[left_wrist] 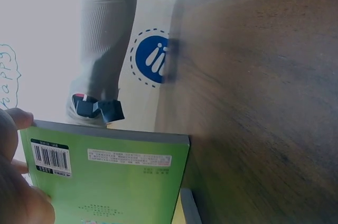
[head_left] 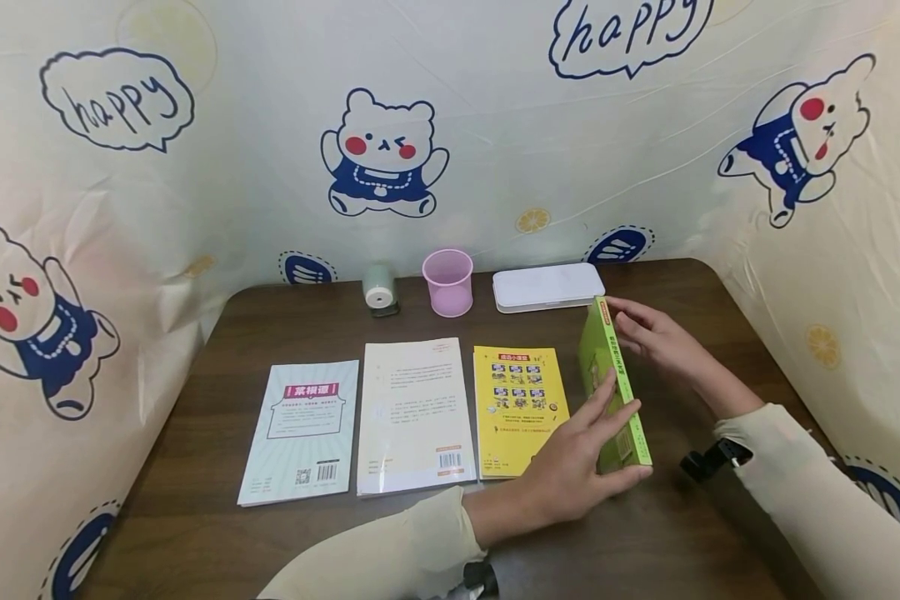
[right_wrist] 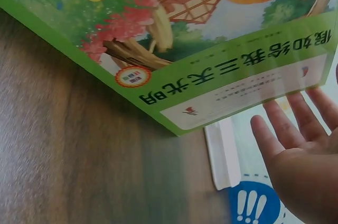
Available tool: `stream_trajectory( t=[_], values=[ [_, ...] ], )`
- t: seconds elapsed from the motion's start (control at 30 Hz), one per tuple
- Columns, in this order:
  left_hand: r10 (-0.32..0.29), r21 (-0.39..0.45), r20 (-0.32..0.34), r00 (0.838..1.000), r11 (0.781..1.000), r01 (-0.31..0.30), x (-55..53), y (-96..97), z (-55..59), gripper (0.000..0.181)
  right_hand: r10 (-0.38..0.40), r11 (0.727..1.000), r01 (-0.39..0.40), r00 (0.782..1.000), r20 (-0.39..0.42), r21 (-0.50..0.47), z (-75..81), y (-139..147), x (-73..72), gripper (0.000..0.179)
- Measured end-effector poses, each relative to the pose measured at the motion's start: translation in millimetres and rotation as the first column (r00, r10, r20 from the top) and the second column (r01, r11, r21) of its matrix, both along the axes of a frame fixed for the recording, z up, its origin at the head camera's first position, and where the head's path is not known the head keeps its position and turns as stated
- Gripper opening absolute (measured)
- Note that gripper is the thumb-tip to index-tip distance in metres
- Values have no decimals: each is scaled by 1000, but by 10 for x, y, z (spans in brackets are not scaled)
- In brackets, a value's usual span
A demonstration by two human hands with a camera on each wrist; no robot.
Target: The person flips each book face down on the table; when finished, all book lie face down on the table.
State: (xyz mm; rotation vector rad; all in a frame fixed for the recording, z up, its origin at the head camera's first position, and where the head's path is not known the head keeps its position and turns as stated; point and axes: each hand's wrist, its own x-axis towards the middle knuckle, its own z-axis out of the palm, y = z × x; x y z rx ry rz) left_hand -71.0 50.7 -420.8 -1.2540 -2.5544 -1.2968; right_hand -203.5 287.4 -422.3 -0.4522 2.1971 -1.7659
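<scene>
A green book [head_left: 621,379] stands on its edge on the right part of the table, spine up. My left hand [head_left: 570,471] grips its near end, fingers along the cover and spine and thumb at the lower corner. The left wrist view shows the green back cover [left_wrist: 121,182] with a barcode. At the far end is my right hand [head_left: 663,346], its fingers spread and nearly straight by the book's edge. An illustrated front cover [right_wrist: 211,39] faces the right wrist camera. Just left of the green book lies a yellow book [head_left: 521,408], partly behind my left hand.
A white book [head_left: 416,417] and a light blue book [head_left: 300,433] lie flat in a row to the left. Along the back stand a green pencil sharpener [head_left: 379,292], a pink cup [head_left: 447,287] and a white flat case [head_left: 547,287]. Patterned cloth [head_left: 232,167] hangs around the table.
</scene>
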Motion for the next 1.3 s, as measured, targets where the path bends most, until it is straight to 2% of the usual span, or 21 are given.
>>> stream_trajectory(
  t=[0.23, 0.33, 0.5, 0.63, 0.77, 0.93, 1.1, 1.17, 1.3],
  values=[
    [0, 4, -10, 1000, 1000, 0, -3, 5, -1, 70, -50, 997, 51, 999, -15, 61, 96, -59, 12, 60],
    [-2, 4, 0, 1000, 1000, 2, -3, 12, -5, 70, -44, 995, 45, 999, -20, 86, 124, -62, 10, 61],
    [-9, -2, 6, 1000, 1000, 9, -7, 38, -19, 72, -37, 997, 38, 999, -8, 73, 144, -42, 5, 61],
    [-4, -10, 15, 1000, 1000, 4, -21, 74, -39, 85, -42, 998, 42, 999, 0, 55, 136, -6, 7, 60],
    [15, -33, 61, 998, 999, -13, -39, 120, -113, 101, -43, 998, 43, 999, -9, 46, 119, 44, 10, 58],
    [66, -157, 111, 992, 986, -48, -45, 179, -282, 106, -42, 998, 43, 999, -30, 54, 99, 117, 25, 57],
    [134, -316, 177, 975, 946, -73, -14, 252, -408, 102, -44, 998, 46, 998, -40, 47, 101, 181, 48, 54],
    [145, -349, 207, 968, 935, -65, -5, 277, -440, 100, -43, 998, 45, 998, -42, 36, 98, 202, 55, 52],
    [129, -375, 225, 966, 926, -37, -7, 299, -477, 98, -49, 997, 51, 998, -41, 62, 103, 225, 68, 53]
  ],
)
